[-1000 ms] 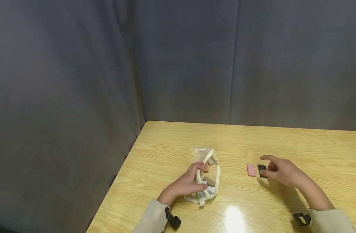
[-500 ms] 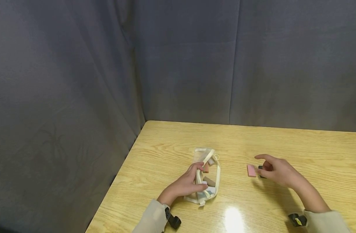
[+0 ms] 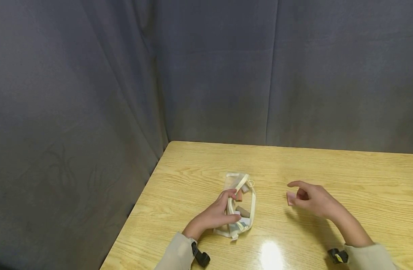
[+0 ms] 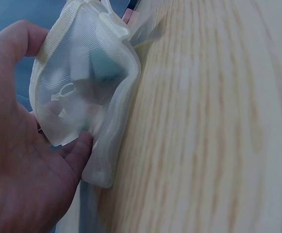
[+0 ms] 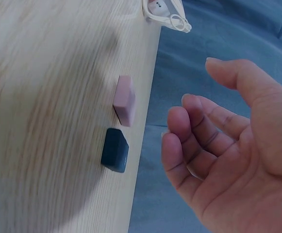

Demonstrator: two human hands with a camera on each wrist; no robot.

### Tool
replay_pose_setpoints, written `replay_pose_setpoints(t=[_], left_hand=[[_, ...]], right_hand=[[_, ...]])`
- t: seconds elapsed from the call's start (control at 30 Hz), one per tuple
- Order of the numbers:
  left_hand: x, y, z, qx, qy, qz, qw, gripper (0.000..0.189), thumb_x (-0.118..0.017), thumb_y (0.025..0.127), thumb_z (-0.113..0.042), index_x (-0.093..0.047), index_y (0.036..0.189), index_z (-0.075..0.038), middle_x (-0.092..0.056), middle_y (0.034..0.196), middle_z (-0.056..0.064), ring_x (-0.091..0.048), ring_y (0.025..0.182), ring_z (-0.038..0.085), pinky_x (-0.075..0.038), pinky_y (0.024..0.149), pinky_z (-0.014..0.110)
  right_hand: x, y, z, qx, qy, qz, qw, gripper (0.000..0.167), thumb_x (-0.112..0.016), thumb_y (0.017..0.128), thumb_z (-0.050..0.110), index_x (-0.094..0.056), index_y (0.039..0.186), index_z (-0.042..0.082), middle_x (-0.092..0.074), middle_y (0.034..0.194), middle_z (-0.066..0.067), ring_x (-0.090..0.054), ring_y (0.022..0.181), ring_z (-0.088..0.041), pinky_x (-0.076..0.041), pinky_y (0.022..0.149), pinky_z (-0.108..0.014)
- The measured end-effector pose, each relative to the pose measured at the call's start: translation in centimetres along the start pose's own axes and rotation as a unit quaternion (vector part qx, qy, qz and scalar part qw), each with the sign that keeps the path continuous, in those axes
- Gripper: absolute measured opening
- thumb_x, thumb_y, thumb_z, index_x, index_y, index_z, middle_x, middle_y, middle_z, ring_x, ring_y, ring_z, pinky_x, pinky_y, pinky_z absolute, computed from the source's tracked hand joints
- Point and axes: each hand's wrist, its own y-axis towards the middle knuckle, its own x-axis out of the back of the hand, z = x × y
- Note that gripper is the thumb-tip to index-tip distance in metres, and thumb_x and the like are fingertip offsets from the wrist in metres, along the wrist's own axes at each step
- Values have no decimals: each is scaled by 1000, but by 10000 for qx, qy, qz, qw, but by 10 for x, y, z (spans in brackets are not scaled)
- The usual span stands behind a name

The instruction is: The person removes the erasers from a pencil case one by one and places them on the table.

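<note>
The right hand [image 3: 316, 198] is held palm down above the table, its index finger reaching forward and its other fingers loosely bent; the thumb is kept apart from the fingers, and nothing is grasped. The right forearm is slanted in from the lower right corner. Below the hand, a pink block [image 5: 124, 99] is seen lying on the table, with a dark block [image 5: 114, 149] just beside it. In the head view the pink block is partly covered by the hand and the dark one is hidden behind it; in the right wrist view both are seen clear of the fingers.

By the left hand [image 3: 218, 213], the rim of a mesh pouch [image 3: 253, 206] is gripped between thumb and fingers, the wrist being angled in from the lower left. The mouth is spread, and several small pieces are shown inside, an orange block [image 3: 239, 195] among them. Cameras are strapped at both cuffs. The wooden table [image 3: 192, 161] is backed by a dark curtain [image 3: 213, 75].
</note>
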Motion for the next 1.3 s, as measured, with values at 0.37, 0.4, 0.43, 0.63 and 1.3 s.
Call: replay_pose_setpoints(t=[0.37,0.4,0.43,0.63,1.3], left_hand=[[2,-1,2,-39,-170,6,9998,56,-66,88,-42,-36,129,-18,-25,162,-7,-34,144,28,-39,108,49],[2,-1,2,-25,-183,16,9998,56,-66,88,-42,-36,129,-17,-24,162,-7,-34,144,28,-40,108,49],[2,-2,3,-19,-203,19,9998,56,-66,88,-41,-36,129,-17,-24,162,-7,-34,144,28,-40,108,49],[0,-3,5,-39,-251,32,9997,55,-67,88,-40,-36,128,-17,-25,162,-6,-35,143,29,-42,105,47],[-1,0,6,-51,-343,12,9994,54,-66,88,-40,-35,128,-19,-25,162,-5,-36,143,29,-43,105,47]], right_hand=[[-14,8,12,237,41,-24,9997,42,-70,96,19,-60,131,-1,-57,79,7,-47,65,-2,-42,61,-24],[-17,10,13,234,84,39,9997,44,-71,95,20,-59,132,0,-57,80,7,-48,65,-2,-43,60,-24],[-19,10,14,229,136,112,9996,45,-71,95,21,-59,132,0,-57,80,7,-48,65,-2,-43,60,-24],[-34,15,20,347,307,258,9986,45,-72,95,22,-60,131,-1,-58,80,7,-48,63,-3,-43,57,-24],[-58,29,35,556,262,432,9972,38,-71,95,23,-64,126,2,-57,78,9,-49,61,-1,-44,57,-23]])
